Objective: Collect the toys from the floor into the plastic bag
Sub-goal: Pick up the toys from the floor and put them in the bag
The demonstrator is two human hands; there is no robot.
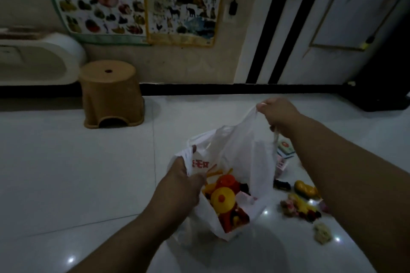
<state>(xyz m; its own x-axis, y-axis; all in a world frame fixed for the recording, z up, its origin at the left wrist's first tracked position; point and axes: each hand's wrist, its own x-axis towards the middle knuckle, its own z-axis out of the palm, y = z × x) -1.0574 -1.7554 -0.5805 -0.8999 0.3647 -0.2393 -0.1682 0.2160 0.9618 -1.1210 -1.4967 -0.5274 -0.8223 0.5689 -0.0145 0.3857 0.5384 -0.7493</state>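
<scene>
Two bare forearms come in from the btm edge. L hand [184, 182], lower ctr, has its fingers curled round the near rim of the bag [241, 150], w/ plastic bunched in the fist. Bag is thin and white, w/ red print by the L hand. It sits on the floor [77, 162] at ctr frame, mouth held wide.

Inside, a yellow disc [223, 198] w/ an orange spot lies on top of the pile. An orange toy [226, 182] is just behind it. The red/yellow/dark bits below are too jumbled to tell apart.

Lower right, on the floor beside the bag and partly under the R forearm:
- a beige toy [322, 232], nearest
- a heap [297, 206] of small mixed pieces
- a yellow toy [305, 188]
- a black car [281, 184] right by the bag's side; can't tell if touching

Card boxes [285, 148] sit a bit farther, btwn bag and R wrist, partly hidden.

R hand [279, 115], right of ctr and higher than the L, pinches the bag's far handle btwn thumb & curled fingers. The handle is taut.

Farther, left of ctr, a brown stool [111, 93] stands upright near the wall, well apart from the bag. A pale tub [33, 62] is at the left edge.

On the wall up top, a fruit poster [97, 0] hangs w/ an animal poster [184, 2] just beside it on the right. A black charger [233, 6] hangs right of those. A framed board [352, 15] is at upper right.
</scene>
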